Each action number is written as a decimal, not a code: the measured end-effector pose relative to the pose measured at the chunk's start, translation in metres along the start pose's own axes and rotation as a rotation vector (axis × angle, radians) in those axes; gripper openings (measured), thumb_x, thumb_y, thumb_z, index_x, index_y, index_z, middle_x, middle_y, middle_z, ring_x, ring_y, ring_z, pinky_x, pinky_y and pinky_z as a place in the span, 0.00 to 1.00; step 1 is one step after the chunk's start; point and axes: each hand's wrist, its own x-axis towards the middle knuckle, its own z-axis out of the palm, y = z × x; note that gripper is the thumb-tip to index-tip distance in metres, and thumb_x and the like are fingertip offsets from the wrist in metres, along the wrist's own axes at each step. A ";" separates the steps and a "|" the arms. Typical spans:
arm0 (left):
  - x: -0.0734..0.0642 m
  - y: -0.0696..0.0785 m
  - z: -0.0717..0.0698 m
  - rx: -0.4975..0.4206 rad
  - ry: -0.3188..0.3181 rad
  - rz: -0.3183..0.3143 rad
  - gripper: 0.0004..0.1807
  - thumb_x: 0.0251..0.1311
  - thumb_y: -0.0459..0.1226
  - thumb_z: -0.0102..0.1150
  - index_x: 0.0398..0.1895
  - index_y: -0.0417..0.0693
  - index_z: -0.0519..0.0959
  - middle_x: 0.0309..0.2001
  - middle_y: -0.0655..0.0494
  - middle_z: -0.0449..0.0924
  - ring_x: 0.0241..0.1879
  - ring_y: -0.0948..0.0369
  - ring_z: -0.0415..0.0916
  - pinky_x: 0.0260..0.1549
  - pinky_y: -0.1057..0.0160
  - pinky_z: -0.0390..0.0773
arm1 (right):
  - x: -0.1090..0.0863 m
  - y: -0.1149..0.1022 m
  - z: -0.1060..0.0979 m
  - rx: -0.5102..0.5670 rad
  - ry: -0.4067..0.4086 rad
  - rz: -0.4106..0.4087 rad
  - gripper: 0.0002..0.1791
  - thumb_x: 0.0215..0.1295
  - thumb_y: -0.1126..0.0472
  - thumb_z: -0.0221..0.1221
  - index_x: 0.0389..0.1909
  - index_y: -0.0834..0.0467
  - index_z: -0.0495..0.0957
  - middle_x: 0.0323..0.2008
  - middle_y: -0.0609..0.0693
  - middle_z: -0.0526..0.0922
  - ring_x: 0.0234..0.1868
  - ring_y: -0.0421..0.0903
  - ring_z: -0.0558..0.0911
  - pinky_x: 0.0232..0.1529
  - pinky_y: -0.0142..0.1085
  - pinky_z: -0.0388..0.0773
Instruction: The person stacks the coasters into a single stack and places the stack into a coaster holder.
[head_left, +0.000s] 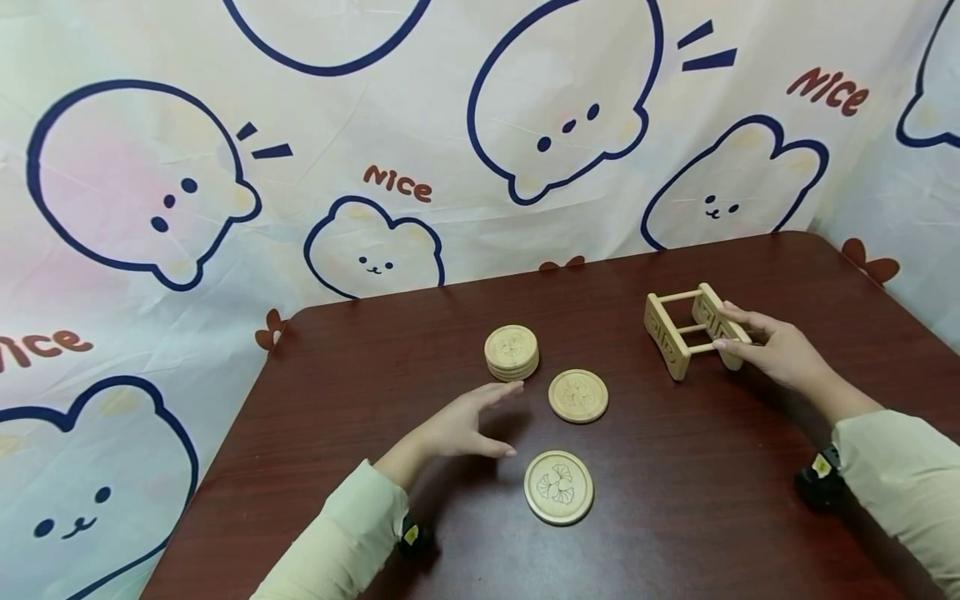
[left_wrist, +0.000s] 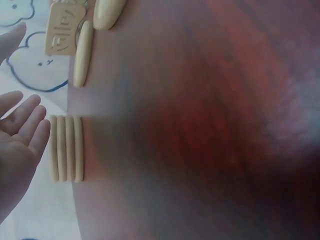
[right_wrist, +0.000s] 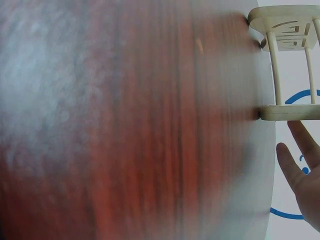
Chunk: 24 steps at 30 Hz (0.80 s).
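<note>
Since we look from the near side of the desk point(head_left: 337, 367), the nearest disc point(head_left: 558, 488) lies flat before us. Just beyond, our left hand point(head_left: 453, 425) is loosely spread and holds nothing. To its right lies the second disc point(head_left: 578, 396), and toward the far edge stands the disc stack point(head_left: 512, 350). Nearer to the far right corner, our right hand point(head_left: 783, 354) grips the upright wooden rack point(head_left: 667, 340) by its right side. We judge that the rack is being placed, with no disc inside yet; the next move probably calls for pinching one disc by its rim.
</note>
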 end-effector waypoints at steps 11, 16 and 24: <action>0.001 0.009 0.016 0.098 -0.119 0.049 0.44 0.39 0.44 0.67 0.62 0.45 0.57 0.59 0.54 0.60 0.58 0.63 0.54 0.54 0.61 0.57 | 0.000 0.001 0.000 0.000 -0.001 0.003 0.37 0.54 0.45 0.55 0.61 0.58 0.59 0.63 0.55 0.52 0.56 0.58 0.61 0.32 0.12 0.58; 0.002 0.010 0.023 0.132 -0.169 0.087 0.43 0.39 0.43 0.66 0.61 0.42 0.59 0.58 0.53 0.61 0.58 0.62 0.54 0.54 0.63 0.56 | 0.000 0.001 0.001 0.013 0.003 0.005 0.37 0.53 0.45 0.56 0.61 0.58 0.59 0.62 0.56 0.52 0.56 0.58 0.61 0.32 0.12 0.59; 0.003 0.010 0.032 0.162 -0.218 0.094 0.44 0.38 0.43 0.67 0.62 0.43 0.58 0.58 0.54 0.61 0.58 0.63 0.54 0.55 0.64 0.55 | 0.000 0.001 0.001 0.017 0.005 0.004 0.37 0.53 0.46 0.56 0.61 0.58 0.59 0.63 0.56 0.52 0.56 0.58 0.61 0.35 0.15 0.62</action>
